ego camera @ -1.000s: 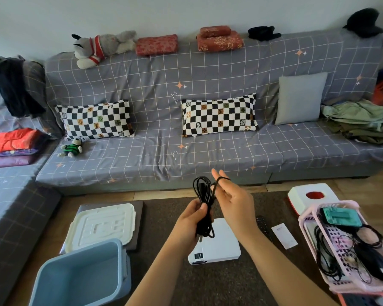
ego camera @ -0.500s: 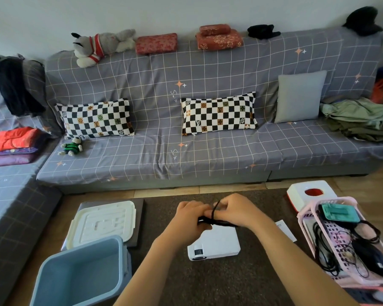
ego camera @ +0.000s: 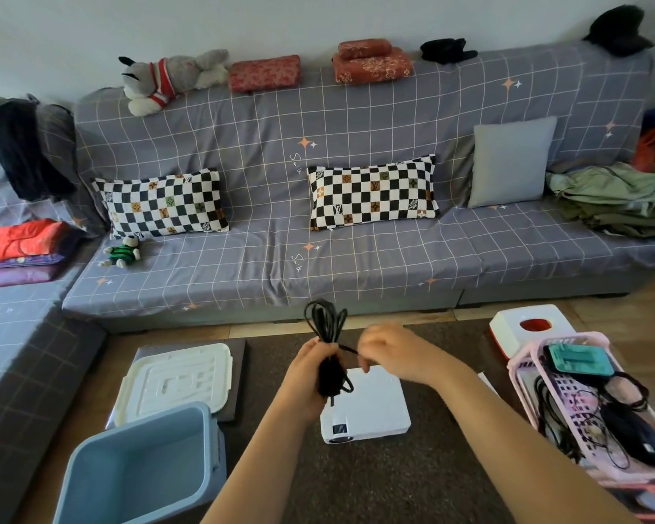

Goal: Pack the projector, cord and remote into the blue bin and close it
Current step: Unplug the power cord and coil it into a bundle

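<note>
My left hand grips a coiled black cord upright around its middle, loops sticking up above the fist. My right hand pinches the cord's loose end just right of the bundle. Both hands hover over the white projector, which lies on the dark table. The blue bin stands open at the lower left, nothing visible inside. Its white lid lies flat behind the bin. The remote is hidden behind my right arm.
A pink basket with cables, a mouse and a teal item sits at the right. Behind it stands a white and red tissue box. A white card peeks out beside my right forearm. A grey sofa with pillows runs along the back.
The cord bundle went from upright to lying level between both hands, then upright again. My right hand has moved round the bundle and now pulls the loose end to the right.
</note>
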`<action>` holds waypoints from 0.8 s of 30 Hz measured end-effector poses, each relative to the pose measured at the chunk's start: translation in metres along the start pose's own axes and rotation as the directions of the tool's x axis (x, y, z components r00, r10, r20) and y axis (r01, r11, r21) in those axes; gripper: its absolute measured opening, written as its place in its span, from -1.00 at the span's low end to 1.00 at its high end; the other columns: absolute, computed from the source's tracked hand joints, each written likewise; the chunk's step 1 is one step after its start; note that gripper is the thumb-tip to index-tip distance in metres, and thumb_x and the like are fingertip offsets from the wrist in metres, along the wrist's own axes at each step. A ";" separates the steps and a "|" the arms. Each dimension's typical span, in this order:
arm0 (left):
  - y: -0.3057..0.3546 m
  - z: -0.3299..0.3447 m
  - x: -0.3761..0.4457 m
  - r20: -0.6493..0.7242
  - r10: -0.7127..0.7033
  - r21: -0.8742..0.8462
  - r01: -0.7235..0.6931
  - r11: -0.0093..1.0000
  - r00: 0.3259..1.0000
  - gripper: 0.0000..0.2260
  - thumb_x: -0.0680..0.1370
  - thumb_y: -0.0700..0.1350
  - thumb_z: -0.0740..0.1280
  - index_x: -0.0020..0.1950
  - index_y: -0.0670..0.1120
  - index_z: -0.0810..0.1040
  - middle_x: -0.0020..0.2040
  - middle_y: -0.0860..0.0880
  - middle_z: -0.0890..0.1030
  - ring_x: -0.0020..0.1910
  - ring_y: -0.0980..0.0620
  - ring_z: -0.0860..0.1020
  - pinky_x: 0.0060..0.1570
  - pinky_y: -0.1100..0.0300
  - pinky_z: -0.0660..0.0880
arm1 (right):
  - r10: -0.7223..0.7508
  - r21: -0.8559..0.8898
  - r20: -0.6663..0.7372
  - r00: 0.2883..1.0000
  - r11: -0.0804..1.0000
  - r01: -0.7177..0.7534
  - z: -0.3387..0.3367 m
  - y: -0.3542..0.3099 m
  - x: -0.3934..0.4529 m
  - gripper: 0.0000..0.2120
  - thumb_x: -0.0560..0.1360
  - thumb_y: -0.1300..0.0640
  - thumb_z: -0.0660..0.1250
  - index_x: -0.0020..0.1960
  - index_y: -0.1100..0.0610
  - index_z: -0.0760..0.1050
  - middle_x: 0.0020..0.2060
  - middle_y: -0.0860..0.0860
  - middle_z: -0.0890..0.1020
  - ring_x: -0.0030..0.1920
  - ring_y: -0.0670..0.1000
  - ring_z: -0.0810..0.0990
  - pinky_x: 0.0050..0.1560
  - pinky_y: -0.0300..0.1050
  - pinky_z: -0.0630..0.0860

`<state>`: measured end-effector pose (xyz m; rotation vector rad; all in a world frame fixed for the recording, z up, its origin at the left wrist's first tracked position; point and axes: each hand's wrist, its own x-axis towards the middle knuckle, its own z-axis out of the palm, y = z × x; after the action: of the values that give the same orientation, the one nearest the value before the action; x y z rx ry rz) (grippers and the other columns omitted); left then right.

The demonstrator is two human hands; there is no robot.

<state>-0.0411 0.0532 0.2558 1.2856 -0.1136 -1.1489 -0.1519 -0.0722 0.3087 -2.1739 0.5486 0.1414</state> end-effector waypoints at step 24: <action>0.001 0.006 -0.004 0.059 -0.232 -0.072 0.236 0.969 0.971 -0.56 0.55 0.20 0.20 0.14 -0.14 0.57 -0.29 -0.03 0.56 -0.39 0.08 0.51 -0.45 0.24 0.51 | 0.053 0.224 -0.242 0.969 0.975 0.003 0.035 0.020 0.008 -0.81 0.51 0.04 0.31 0.10 -0.01 0.58 -0.14 -0.25 0.60 -0.10 -0.28 0.57 -0.12 -0.43 0.43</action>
<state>-0.0468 0.0519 0.2609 1.2230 0.0478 -1.3749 -0.1501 -0.0579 0.2705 -1.9762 0.6978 -0.1735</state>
